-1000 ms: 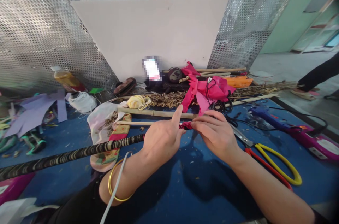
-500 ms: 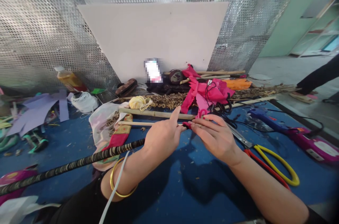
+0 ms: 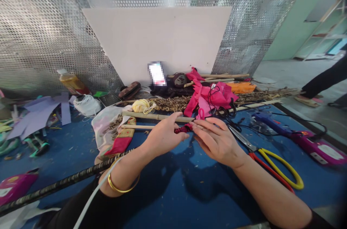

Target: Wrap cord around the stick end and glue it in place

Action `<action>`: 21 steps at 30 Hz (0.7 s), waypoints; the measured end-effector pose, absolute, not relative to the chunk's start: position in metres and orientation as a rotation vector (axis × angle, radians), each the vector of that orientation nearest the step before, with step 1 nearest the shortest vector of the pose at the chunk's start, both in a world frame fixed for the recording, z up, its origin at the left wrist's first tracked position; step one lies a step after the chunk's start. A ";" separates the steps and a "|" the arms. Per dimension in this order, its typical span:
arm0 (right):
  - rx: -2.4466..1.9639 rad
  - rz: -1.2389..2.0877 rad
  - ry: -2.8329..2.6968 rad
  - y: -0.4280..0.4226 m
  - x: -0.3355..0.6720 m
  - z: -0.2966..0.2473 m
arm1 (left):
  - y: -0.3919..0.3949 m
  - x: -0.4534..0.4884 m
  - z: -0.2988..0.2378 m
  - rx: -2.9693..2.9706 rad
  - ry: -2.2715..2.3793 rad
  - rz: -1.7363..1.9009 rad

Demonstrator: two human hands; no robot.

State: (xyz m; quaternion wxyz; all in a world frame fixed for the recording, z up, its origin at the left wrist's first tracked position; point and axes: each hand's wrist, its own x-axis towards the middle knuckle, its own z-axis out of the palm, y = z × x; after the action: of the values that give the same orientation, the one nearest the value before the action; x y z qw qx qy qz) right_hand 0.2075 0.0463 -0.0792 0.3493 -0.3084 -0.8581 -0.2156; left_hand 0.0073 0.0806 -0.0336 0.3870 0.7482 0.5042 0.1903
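Observation:
A long stick (image 3: pixel 89 171) wrapped in dark banded cord slants from the lower left edge, passing under my left forearm. Its far end (image 3: pixel 183 129), wound in pink and black, shows between my two hands. My left hand (image 3: pixel 162 133) is around the stick, thumb below and index finger raised above. At the tip, my right hand (image 3: pixel 217 140) has its fingers pressed together on a pink strip, partly hidden by the fingers. A small pink loop (image 3: pixel 200 114) stands up just behind those fingertips. Scissors (image 3: pixel 276 167) with red and yellow handles lie right of my right hand.
Pink cloth (image 3: pixel 217 93), dried stalks (image 3: pixel 173 104) and a bamboo stick (image 3: pixel 157 116) lie behind my hands. Yellow yarn (image 3: pixel 142 106) and a white mesh bag (image 3: pixel 101 128) are left. A purple glue gun (image 3: pixel 311 144) lies right. A blurred phone (image 3: pixel 157 73) leans on a white board (image 3: pixel 159 37).
My left hand has shifted slightly left and opened its grip somewhat, exposing more of the pink-and-black winding. The stick's near part sits lower. My right hand stays at the tip.

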 end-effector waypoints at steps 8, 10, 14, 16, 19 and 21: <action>-0.714 -0.568 -2.146 0.046 0.210 -0.086 | 0.076 0.011 -0.033 1.754 1.084 0.435; -0.687 -0.582 -2.133 0.046 0.211 -0.087 | 0.076 0.011 -0.033 1.742 1.039 0.441; -0.673 -0.587 -2.091 0.045 0.211 -0.090 | 0.077 0.009 -0.031 1.704 1.000 0.429; -0.660 -0.606 -2.076 0.045 0.210 -0.090 | 0.077 0.008 -0.029 1.693 0.993 0.405; -0.642 -0.667 -2.075 0.044 0.209 -0.089 | 0.077 0.008 -0.025 1.671 0.989 0.380; -0.636 -0.728 -2.083 0.043 0.208 -0.086 | 0.078 0.008 -0.023 1.643 0.985 0.377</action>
State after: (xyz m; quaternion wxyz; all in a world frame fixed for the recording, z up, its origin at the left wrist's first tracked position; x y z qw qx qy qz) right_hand 0.2075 0.0428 -0.0863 0.4101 -0.2525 -0.8273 -0.2893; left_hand 0.0084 0.0778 -0.0228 0.5602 0.6970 0.4181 0.1600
